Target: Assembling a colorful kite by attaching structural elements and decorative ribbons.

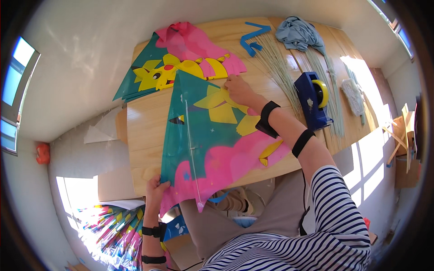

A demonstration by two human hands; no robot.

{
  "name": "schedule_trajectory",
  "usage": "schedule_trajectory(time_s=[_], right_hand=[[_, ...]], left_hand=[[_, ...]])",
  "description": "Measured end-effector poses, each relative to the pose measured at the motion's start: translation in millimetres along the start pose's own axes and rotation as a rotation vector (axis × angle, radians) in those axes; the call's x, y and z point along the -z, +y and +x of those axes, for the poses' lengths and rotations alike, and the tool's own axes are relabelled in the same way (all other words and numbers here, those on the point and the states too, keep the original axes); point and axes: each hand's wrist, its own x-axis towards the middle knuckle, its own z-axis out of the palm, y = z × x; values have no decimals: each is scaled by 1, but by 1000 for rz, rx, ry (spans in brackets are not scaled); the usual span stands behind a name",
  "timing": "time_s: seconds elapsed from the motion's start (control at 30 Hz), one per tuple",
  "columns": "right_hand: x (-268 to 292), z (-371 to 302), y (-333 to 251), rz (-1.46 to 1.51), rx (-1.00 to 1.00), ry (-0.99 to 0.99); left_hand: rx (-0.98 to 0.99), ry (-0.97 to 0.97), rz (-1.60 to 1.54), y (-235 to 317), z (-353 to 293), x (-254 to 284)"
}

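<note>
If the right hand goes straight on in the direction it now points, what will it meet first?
Past the edge of the front sheet, the right hand would probably meet the stack of printed sheets first, ahead to the left. Depth is unclear; it might pass above.

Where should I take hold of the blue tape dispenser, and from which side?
Probably best: hold the blue tape dispenser around the middle of its long body, coming from the picture's left, since the yellow tape roll sits exposed on its right.
</note>
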Motion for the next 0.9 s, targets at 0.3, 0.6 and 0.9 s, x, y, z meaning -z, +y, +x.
schedule_trajectory(time_s=[0.3, 0.6, 0.9], right_hand=[[0, 33, 36, -134, -108, 160], [31, 29, 82, -155, -487, 330], [129, -8, 24, 702, -217, 550]], left_hand=[[3, -7, -64, 30, 40, -26], [75, -88, -255, 50, 55, -62], [-434, 457, 657, 55, 19, -78]])
